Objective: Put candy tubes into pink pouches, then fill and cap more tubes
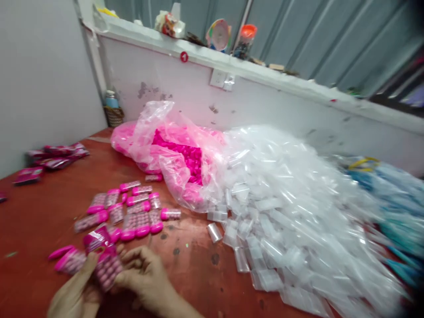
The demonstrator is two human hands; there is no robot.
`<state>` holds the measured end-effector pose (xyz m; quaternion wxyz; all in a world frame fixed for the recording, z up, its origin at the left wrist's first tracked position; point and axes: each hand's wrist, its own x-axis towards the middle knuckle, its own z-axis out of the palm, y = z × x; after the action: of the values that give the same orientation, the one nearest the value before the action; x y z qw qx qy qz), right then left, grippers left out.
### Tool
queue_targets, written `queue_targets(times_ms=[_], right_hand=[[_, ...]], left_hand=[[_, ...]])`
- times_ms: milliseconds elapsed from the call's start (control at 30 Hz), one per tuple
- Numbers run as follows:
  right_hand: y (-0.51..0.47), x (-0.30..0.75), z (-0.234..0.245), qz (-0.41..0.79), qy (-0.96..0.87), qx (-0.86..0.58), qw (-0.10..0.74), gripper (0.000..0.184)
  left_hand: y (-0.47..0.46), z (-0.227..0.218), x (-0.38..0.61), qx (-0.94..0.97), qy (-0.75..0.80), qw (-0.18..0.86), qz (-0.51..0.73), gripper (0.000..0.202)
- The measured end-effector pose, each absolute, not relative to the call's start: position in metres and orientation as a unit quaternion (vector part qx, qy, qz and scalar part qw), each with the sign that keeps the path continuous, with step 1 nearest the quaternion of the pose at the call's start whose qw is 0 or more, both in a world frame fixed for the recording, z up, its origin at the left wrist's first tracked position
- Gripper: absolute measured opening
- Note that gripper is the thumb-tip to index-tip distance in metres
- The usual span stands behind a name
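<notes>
Both hands are at the lower left, around a small clear bottle of pink balls (108, 270) with a bright pink top. My left hand (74, 291) grips it from the left, thumb along its side. From the right, my right hand (149, 276) pinches its lower side, fingers curled. Motion blur softens the details of the top. Beside my left hand lies another filled bottle (72, 261) whose pink lid stands open. Just beyond my hands, several filled, pink-capped bottles (135, 224) lie in a loose group on the red table (185, 282).
Behind the bottles, a plastic bag (180, 190) holds bright pink pieces. A large heap of clear empty tubes (274, 212) spreads to the right. Dark pink packets (59, 155) lie at the left. Blue plastic bags (394, 198) are at the far right, and a wall stands behind.
</notes>
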<state>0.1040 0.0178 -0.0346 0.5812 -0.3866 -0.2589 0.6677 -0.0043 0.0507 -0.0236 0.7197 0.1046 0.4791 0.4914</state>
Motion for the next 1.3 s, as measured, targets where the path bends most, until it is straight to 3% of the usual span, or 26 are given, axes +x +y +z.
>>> queue_targets(times_ms=[67, 267, 500, 667, 867, 967, 1133, 1200, 1300], right_hand=[[0.012, 0.104, -0.030, 0.658, -0.270, -0.387, 0.587, 0.044], [0.009, 0.112, -0.034, 0.617, -0.349, -0.405, 0.577, 0.020], [0.005, 0.113, -0.038, 0.569, -0.382, -0.473, 0.554, 0.021], [-0.001, 0.100, -0.037, 0.626, -0.373, -0.476, 0.493, 0.025], [-0.004, 0.092, -0.033, 0.641, -0.402, -0.437, 0.486, 0.024], [-0.007, 0.095, -0.033, 0.642, -0.405, -0.442, 0.477, 0.023], [-0.003, 0.097, -0.036, 0.630, -0.405, -0.506, 0.427, 0.030], [0.000, 0.097, -0.036, 0.626, -0.404, -0.528, 0.407, 0.035], [0.001, 0.097, -0.035, 0.617, -0.413, -0.549, 0.385, 0.038]], left_hand=[[0.042, -0.012, -0.006, 0.140, 0.414, 0.725, 0.531, 0.022], [0.025, -0.013, 0.007, 0.213, 0.412, 0.686, 0.560, 0.030], [0.008, -0.017, 0.005, 0.209, 0.390, 0.718, 0.537, 0.030], [-0.007, -0.013, -0.017, 0.227, 0.358, 0.731, 0.535, 0.024], [-0.024, -0.009, -0.027, 0.210, 0.359, 0.719, 0.558, 0.021], [-0.033, 0.001, -0.049, 0.174, 0.365, 0.640, 0.654, 0.021], [-0.032, 0.002, -0.132, 0.172, 0.430, 0.394, 0.794, 0.057], [-0.015, -0.009, -0.165, 0.255, 0.530, 0.322, 0.742, 0.048], [0.030, -0.027, -0.202, 0.436, 0.709, 0.105, 0.544, 0.038]])
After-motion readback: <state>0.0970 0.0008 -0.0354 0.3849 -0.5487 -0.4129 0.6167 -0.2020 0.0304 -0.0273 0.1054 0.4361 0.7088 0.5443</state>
